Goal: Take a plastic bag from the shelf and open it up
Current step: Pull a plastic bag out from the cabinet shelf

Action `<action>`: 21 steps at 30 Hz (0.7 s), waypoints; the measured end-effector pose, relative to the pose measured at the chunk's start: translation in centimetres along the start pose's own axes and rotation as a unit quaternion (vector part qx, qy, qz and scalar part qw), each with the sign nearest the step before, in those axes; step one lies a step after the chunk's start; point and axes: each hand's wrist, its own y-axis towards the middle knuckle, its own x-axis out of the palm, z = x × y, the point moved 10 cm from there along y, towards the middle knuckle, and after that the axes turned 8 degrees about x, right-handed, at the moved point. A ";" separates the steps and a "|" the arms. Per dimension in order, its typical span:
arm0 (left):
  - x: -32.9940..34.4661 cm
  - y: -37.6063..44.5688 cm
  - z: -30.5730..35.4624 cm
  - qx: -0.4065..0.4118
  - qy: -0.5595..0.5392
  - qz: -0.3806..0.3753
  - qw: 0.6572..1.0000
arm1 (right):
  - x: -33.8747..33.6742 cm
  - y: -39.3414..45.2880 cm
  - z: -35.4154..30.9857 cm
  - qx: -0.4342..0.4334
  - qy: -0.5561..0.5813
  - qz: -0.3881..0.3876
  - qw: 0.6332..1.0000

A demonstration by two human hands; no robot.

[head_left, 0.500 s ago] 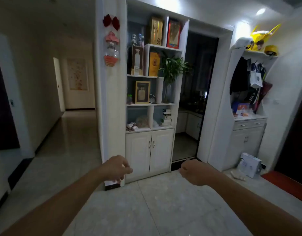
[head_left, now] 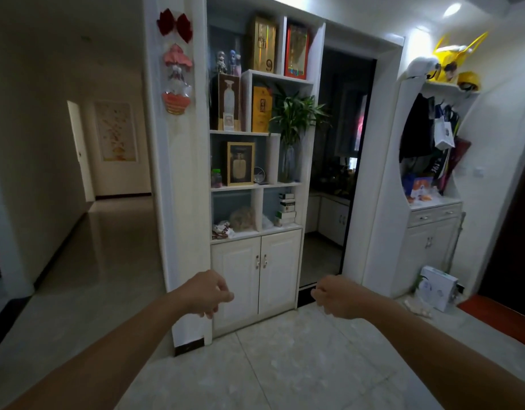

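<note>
A white shelf unit (head_left: 256, 187) stands ahead of me. Its lowest open compartments hold crumpled plastic bags: a pale brownish one (head_left: 242, 218), a red-and-white one (head_left: 222, 229) and a clear one (head_left: 267, 221). My left hand (head_left: 208, 292) and my right hand (head_left: 333, 295) hang in front of the cupboard doors (head_left: 256, 279), well below the bags. Both hands are loosely curled and hold nothing.
Boxes, framed bottles, figurines and a green plant (head_left: 293, 119) fill the upper shelves. A dark doorway (head_left: 332, 179) opens to the right, then a coat nook (head_left: 432, 137) over a white cabinet, with a white box (head_left: 438, 288) on the floor. A hallway (head_left: 86, 232) runs left.
The view has moved slightly closer to the shelf. Both hands stay at about the same spot, still curled and holding nothing.
</note>
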 end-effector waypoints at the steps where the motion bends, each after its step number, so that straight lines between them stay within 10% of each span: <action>1: -0.3 1.1 -0.5 0.000 0.000 -0.001 1.000 | -0.4 1.2 -0.2 0.002 0.014 0.005 1.000; 21: -1.9 20.0 -4.4 -0.023 -0.006 -0.005 1.000 | -3.7 21.7 2.0 -0.005 0.027 -0.013 1.000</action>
